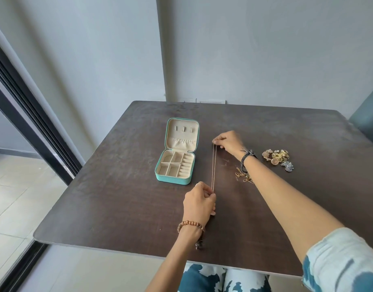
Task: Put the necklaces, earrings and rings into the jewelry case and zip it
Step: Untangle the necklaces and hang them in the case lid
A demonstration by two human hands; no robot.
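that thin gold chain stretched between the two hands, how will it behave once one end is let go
The chain is very fine and looks taut only because the left hand and right hand pull it, so it would probably go limp. Its doubled strands seem apt to tangle.

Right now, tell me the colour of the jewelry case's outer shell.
Teal-green outside, cream lining inside; the jewelry case shows it best in the head view.
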